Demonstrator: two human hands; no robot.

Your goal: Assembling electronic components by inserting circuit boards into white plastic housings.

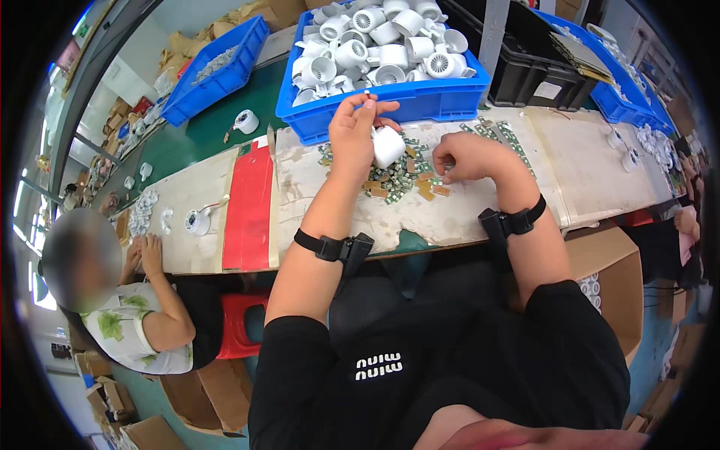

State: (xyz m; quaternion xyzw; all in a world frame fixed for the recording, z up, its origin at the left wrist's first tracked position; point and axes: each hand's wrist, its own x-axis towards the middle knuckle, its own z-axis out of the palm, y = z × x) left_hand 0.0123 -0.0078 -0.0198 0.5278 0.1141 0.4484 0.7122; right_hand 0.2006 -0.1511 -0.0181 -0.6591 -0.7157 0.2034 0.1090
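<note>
In my left hand (351, 142) is a white cup-shaped plastic housing (388, 147), gripped above the work surface just in front of the large blue crate. Its far side is partly hidden by my fingers. My right hand (472, 156) is closed, thumb and fingertips together, low over the right side of a loose pile of small green circuit boards (390, 184). Whatever those fingertips hold, if anything, is too small to make out. Several orange-brown pieces (426, 189) lie among the boards. A blue crate (390, 105) heaped with similar white housings (379, 52) stands beyond both hands.
Strips of green boards (514, 146) lie right of the pile. A red sheet (247, 210) covers the table to the left. Past it, a co-worker (142, 315) sits near white parts (142, 214). At the back right is a black crate (536, 71); an open cardboard box (615, 285) stands beside me.
</note>
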